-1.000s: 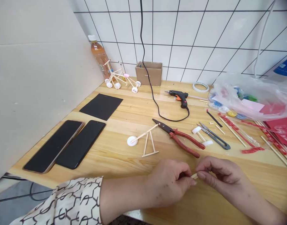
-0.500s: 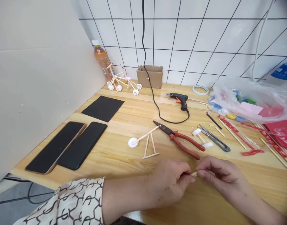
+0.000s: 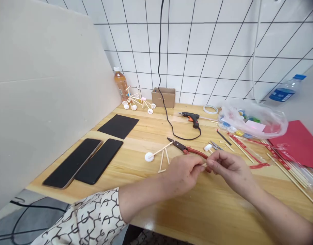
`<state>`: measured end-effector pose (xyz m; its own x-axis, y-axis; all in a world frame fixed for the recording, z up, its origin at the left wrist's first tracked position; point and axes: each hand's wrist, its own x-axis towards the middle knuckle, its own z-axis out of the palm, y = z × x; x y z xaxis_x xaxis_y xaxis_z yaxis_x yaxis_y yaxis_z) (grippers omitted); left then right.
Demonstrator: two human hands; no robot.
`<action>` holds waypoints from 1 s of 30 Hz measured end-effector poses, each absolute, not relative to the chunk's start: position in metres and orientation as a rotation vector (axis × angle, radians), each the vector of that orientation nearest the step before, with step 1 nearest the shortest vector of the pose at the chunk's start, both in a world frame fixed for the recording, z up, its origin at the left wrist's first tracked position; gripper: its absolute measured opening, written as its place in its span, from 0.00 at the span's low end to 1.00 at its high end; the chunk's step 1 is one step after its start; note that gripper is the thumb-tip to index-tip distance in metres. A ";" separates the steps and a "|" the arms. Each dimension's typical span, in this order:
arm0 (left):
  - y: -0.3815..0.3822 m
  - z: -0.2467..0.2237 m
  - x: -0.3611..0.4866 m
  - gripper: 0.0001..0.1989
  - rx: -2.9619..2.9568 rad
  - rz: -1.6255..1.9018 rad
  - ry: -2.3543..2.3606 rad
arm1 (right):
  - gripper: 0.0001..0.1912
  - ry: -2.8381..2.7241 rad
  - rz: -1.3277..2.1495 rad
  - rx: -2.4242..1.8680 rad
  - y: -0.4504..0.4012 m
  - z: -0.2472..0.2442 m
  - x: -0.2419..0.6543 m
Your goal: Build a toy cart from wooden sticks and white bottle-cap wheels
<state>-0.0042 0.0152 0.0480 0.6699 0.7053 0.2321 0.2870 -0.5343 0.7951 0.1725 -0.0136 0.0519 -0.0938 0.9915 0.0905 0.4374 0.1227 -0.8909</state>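
Observation:
My left hand [image 3: 183, 173] and my right hand [image 3: 226, 166] meet over the table, each pinching a short wooden stick [image 3: 204, 164], mostly covered by the fingers. Beneath and behind them lie red-handled pliers [image 3: 180, 146], handles partly hidden. Left of the pliers is a stick frame [image 3: 161, 149] with a white round disc [image 3: 149, 157] at one end; my left hand hides its lower part. A small piece with a white roller-like end [image 3: 208, 147] and grey snips [image 3: 216, 145] lie just behind my right hand.
Two phones [image 3: 73, 163] and a black sheet [image 3: 119, 126] lie left. A glue gun [image 3: 191, 118], tape roll [image 3: 210, 109], box [image 3: 163, 98], stick models [image 3: 134, 100] and bottle [image 3: 120, 83] stand behind. A plastic bag [image 3: 253, 119], sticks [image 3: 289, 175] and red sheets [image 3: 296, 143] are right.
The view has shifted, so a blue-capped bottle now shows fully at the right. Both hands have moved forward over the pliers, still pinching the stick, and cover more of the frame and snips.

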 end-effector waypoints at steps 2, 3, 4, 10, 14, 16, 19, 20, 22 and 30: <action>0.024 0.059 -0.007 0.13 2.114 0.771 0.741 | 0.16 -1.614 0.931 -1.379 -0.001 0.067 0.165; 0.029 0.064 -0.010 0.13 2.120 0.797 0.783 | 0.17 -1.610 0.907 -1.370 0.006 0.073 0.161; 0.036 0.068 -0.012 0.13 2.128 0.834 0.841 | 0.17 -1.594 0.898 -1.360 0.014 0.078 0.156; 0.075 0.076 -0.033 0.11 2.003 0.975 0.965 | 0.17 -1.437 0.914 -1.168 0.059 0.080 0.121; 0.085 0.073 -0.047 0.09 1.847 1.039 0.971 | 0.18 -1.465 0.914 -1.155 0.079 0.072 0.106; 0.089 0.069 -0.053 0.09 1.778 1.063 0.996 | 0.17 -1.487 0.905 -1.158 0.086 0.070 0.101; 0.093 0.063 -0.059 0.09 1.663 1.088 1.000 | 0.16 -1.513 0.897 -1.164 0.090 0.067 0.099; 0.094 0.061 -0.060 0.09 1.634 1.090 1.005 | 0.16 -1.518 0.897 -1.167 0.091 0.066 0.099; 0.095 0.058 -0.061 0.10 1.604 1.075 1.021 | 0.15 -1.524 0.898 -1.177 0.090 0.063 0.101; 0.098 0.053 -0.062 0.09 1.583 1.007 1.070 | 0.18 -1.507 0.942 -1.246 0.090 0.055 0.110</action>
<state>-0.0621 0.0980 0.0528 0.2802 0.9525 0.1195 0.1777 -0.1738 0.9686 0.1100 0.0901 0.0555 -0.0490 0.9819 0.1831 0.2653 0.1895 -0.9454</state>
